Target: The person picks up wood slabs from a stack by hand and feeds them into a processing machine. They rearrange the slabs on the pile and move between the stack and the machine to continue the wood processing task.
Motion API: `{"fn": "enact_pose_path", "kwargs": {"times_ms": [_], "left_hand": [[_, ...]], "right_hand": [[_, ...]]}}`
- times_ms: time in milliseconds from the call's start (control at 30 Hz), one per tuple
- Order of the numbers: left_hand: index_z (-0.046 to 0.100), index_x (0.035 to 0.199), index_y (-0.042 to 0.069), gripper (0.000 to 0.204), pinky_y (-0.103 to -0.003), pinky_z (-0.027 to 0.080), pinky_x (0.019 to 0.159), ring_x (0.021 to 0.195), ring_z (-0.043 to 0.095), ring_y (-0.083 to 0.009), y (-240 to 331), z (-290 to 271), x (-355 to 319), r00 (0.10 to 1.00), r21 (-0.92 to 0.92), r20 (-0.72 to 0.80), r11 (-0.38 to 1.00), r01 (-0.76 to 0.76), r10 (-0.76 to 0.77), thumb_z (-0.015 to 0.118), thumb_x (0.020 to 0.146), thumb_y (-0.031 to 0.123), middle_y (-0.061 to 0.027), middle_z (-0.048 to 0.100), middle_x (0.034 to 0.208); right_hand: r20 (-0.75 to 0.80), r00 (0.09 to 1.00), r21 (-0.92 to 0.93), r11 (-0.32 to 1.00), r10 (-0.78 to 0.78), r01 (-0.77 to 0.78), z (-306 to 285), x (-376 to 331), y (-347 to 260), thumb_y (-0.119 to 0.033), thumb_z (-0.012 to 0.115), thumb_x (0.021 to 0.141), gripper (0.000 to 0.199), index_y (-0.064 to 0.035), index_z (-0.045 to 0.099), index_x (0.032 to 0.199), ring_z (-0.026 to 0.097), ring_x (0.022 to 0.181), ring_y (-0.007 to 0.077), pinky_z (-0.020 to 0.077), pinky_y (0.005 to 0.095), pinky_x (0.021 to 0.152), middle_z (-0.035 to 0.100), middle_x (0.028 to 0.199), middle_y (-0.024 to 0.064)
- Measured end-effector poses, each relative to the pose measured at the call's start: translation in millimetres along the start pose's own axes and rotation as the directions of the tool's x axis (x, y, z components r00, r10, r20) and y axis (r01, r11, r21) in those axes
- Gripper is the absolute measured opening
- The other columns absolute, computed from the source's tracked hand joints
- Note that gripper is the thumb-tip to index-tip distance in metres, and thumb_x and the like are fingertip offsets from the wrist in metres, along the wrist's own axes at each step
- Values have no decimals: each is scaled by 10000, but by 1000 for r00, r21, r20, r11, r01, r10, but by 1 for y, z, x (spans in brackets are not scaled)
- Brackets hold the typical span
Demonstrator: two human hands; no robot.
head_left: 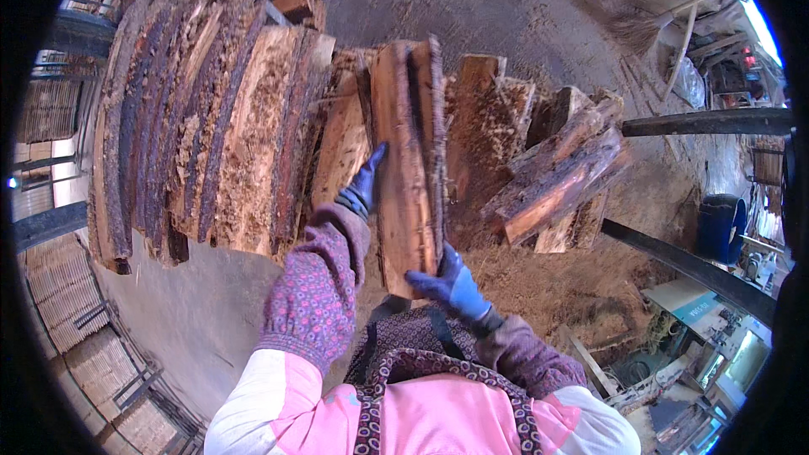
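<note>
Two bark-edged wood slabs (pixel 400 160), held together lengthwise with a dark gap between them, stand in front of my chest. My left hand (pixel 364 181), in a blue glove, presses against their left side, its other fingers hidden behind the wood. Lower down, my right hand (pixel 455 286), also gloved in blue, is closed round their near right end. Just left of the held pieces, a pale rough slab (pixel 341 147) leans beside a row of upright bark slabs (pixel 202 126).
More cut wood lies to the right, including a bark-covered piece (pixel 556 181) resting aslant on others. Dark metal bars (pixel 708 122) come in from both sides. A blue barrel (pixel 720 227) and a pale machine (pixel 699 307) stand at the right. Sawdust covers the ground there.
</note>
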State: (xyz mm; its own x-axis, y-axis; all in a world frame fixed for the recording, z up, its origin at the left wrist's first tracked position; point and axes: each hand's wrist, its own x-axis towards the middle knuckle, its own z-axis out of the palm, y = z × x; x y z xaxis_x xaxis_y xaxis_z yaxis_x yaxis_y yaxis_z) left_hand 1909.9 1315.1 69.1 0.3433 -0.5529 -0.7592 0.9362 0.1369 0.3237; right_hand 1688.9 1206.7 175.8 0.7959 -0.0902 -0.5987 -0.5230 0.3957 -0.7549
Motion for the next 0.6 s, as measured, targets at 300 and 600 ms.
{"fn": "enact_pose_path", "kwargs": {"times_ms": [300, 600], "left_hand": [[498, 1222, -22, 572, -497, 522, 829, 962, 614, -386, -76, 60, -59, 848, -12, 529, 999, 34, -22, 460, 938, 473, -218, 612, 1085], [494, 1273, -42, 478, -439, 518, 910, 1033, 613, -299, -93, 114, -213, 782, 413, 609, 895, -172, -131, 442, 986, 337, -192, 600, 1178]], "right_hand": [[43, 928, -290, 884, -370, 366, -29, -110, 0, -283, 684, 858, 552, 27, 494, 1274, 551, 1111, 266, 432, 384, 966, 576, 1186, 189], [-156, 934, -52, 947, -321, 317, 19, -182, -10, -278, 624, 906, 497, 45, 506, 1266, 530, 1073, 151, 408, 316, 966, 607, 1177, 89]]}}
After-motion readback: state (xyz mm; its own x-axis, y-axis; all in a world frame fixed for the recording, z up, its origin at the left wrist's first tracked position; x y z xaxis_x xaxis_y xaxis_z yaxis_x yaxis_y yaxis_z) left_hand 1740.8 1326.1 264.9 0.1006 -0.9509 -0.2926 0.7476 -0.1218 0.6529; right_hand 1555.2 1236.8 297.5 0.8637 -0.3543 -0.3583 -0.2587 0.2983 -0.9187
